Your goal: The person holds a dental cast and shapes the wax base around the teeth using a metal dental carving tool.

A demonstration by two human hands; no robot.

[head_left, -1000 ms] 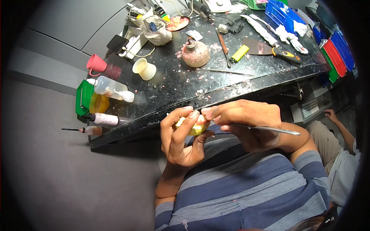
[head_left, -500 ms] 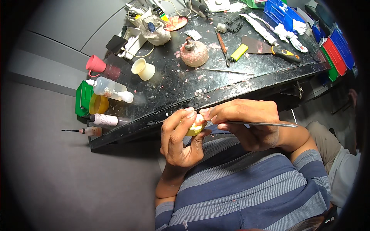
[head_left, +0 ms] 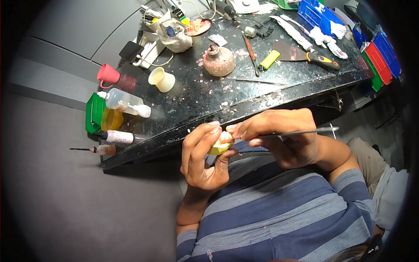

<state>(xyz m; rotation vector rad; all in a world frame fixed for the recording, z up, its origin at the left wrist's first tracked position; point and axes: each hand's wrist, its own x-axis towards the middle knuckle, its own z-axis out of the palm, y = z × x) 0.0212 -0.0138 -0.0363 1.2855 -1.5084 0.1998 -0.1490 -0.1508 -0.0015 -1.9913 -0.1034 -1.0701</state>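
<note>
Close in front of my body, my left hand (head_left: 200, 161) is curled around a small yellow dental cast (head_left: 219, 149) with a pale pinkish-white top. My right hand (head_left: 288, 135) grips a thin metal carving tool (head_left: 321, 130) like a pen, its long shaft sticking out to the right. The tool's working tip is hidden by my right fingers, which meet the cast's upper right side. Both hands are off the bench, just before its front edge.
The black bench (head_left: 192, 102) carries a spirit burner (head_left: 219, 62), a yellow-green lighter (head_left: 269, 60), a putty knife (head_left: 291, 52), a wooden-handled wax knife (head_left: 250, 48) and a cream cup (head_left: 162, 80). Bottles (head_left: 120, 99) line the left edge. Pinkish scraps are scattered about.
The carving tool's rear end has tilted upward as my right hand rolled slightly. The cast has turned a little in my left hand, which otherwise stays in place.
</note>
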